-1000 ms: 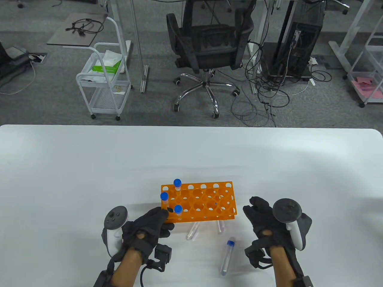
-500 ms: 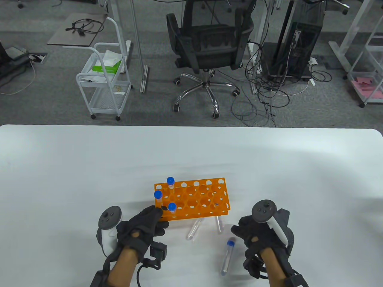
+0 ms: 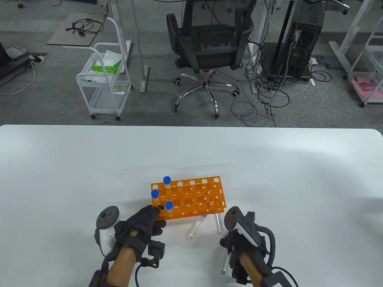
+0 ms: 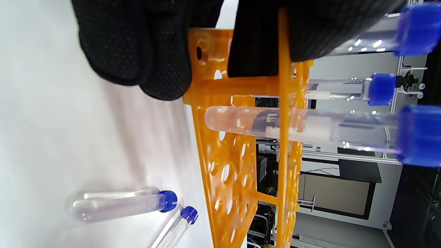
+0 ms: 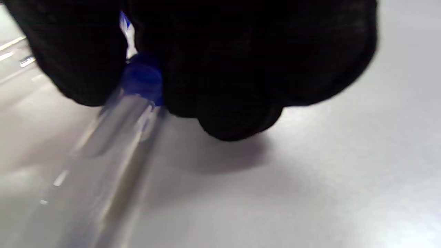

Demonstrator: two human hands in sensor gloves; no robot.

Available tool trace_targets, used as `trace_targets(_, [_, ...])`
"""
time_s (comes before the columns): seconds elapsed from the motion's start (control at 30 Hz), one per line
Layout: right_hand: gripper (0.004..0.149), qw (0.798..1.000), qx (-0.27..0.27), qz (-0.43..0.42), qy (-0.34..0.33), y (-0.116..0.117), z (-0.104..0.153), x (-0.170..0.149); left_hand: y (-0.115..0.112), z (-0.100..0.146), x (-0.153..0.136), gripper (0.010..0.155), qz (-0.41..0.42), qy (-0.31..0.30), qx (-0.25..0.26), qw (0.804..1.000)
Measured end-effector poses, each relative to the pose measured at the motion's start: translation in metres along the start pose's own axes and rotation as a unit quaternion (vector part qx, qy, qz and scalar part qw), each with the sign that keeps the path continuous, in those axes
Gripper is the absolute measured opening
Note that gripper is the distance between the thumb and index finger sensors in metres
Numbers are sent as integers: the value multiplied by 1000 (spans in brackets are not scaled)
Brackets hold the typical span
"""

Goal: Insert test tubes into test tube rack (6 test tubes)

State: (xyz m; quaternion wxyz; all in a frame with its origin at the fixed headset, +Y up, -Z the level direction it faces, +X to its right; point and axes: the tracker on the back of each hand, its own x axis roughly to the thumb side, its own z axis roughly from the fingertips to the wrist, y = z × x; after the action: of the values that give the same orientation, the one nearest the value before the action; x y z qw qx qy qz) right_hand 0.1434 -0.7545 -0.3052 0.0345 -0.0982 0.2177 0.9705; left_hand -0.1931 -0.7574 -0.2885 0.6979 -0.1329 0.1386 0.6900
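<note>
Table view: three blue-capped test tubes (image 3: 155, 194) are standing in the orange test tube rack (image 3: 191, 197) on the white table (image 3: 89, 167); three are lying loose.

Left wrist view: the left hand (image 4: 144, 51) is gripping the rack's end.

Right wrist view: the right hand (image 5: 224, 62) is closing on a loose tube (image 5: 113, 137) at its cap; whether the grip is firm, I cannot tell.

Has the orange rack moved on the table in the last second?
Yes. The orange rack, held at its near left corner by the left hand, has slid left and turned slightly, judged against the table's fixed far edge.
</note>
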Motion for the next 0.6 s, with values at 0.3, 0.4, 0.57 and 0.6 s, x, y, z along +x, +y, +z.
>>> trace_targets(0.3, [52,992,55,-115,-19,-14,-6,-25,0,0,0,43,-1,1,-1,1000])
trace_targets(0.4, [53,984,63,-165,-29,-23,-5,-37,0,0,0,44,0,1,-2,1000])
trace_targets(0.57, [55,966,58,-247,-53,-39,0,-56,0,0,0,43,-2,2,-3,1000])
trace_targets(0.6, [55,964,56,-255,-56,-41,0,-58,0,0,0,43,-3,2,-3,1000])
